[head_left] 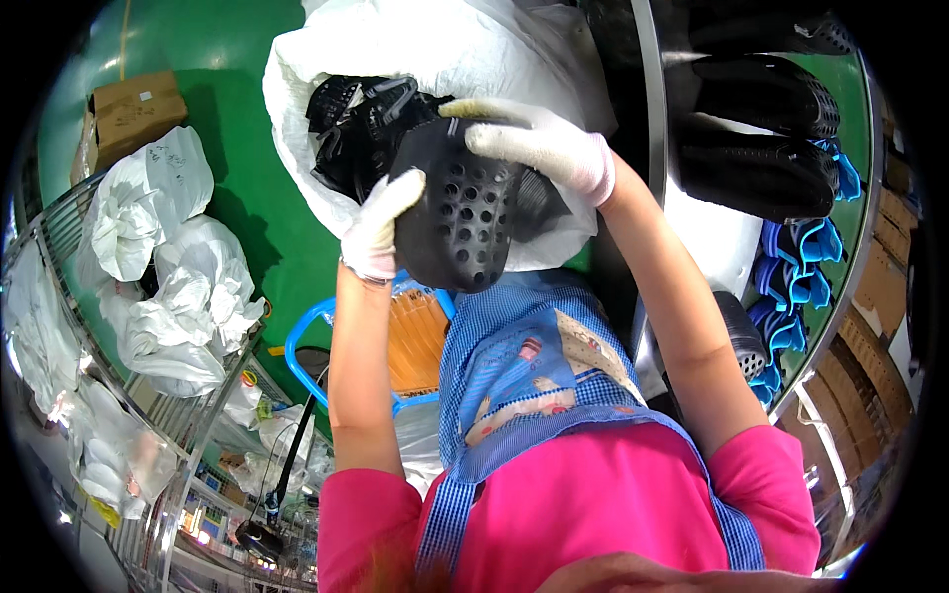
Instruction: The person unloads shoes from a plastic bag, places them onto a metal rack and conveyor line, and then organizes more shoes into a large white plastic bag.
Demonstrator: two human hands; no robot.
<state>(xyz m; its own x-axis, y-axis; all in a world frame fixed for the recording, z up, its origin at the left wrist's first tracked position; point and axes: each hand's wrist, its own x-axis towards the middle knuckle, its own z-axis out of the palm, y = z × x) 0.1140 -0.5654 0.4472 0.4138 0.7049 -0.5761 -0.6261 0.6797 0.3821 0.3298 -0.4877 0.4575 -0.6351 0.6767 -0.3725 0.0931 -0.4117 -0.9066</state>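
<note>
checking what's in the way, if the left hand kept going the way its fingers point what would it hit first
The left hand points up and to the right, its fingers already on the black perforated shoe, so it meets that first. Beyond lie black shoes in the white bag, though depth is unclear.

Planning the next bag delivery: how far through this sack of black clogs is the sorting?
Done: black clogs lined on the right rack. In hand: both gloved hands, left hand and right hand, hold one perforated clog. Left: more black pieces in the white sack.

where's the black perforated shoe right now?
Head view, upper centre: the black shoe is held between both gloved hands, left hand and right hand, just in front of the white bag.
</note>
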